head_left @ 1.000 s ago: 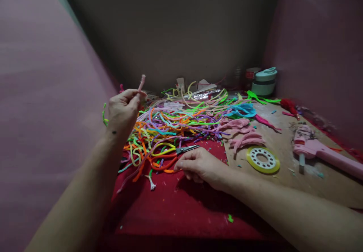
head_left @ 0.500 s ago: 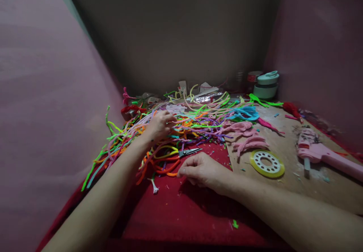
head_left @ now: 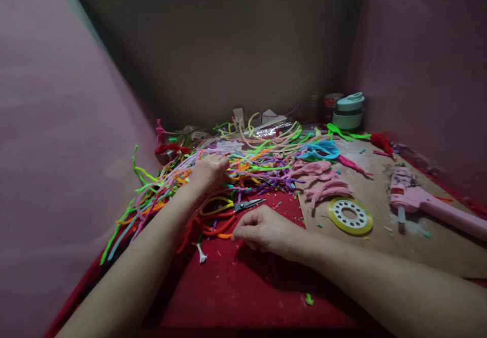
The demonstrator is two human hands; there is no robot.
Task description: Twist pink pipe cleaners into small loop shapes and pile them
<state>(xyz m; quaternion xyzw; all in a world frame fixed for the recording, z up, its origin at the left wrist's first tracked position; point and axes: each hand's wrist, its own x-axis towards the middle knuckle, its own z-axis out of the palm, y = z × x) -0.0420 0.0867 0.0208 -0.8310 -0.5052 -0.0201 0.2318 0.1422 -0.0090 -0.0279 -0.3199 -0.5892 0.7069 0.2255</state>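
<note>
My left hand reaches into a tangled pile of colourful pipe cleaners. Its fingers are curled, and their tips are hidden, so what they hold cannot be made out. Lower and to the right, my right hand hovers low over the red cloth with thumb and forefinger pinched. The end of an orange pipe cleaner runs up to that pinch. Between the two hands lie scissors with yellow and orange-red handles, their blades pointing right. A short white-tipped piece rests nearer me on the cloth.
On a brown board at right are a roll of yellow tape, a pink glue gun, pink fuzzy shapes and a blue bundle. A mint-green container stands behind. Pink sheets rise on both sides.
My left hand, earlier raised at left with a pink pipe cleaner, has come down rightward into the pile; that pipe cleaner is no longer visible in it. My right hand keeps its pinch near the scissors.
</note>
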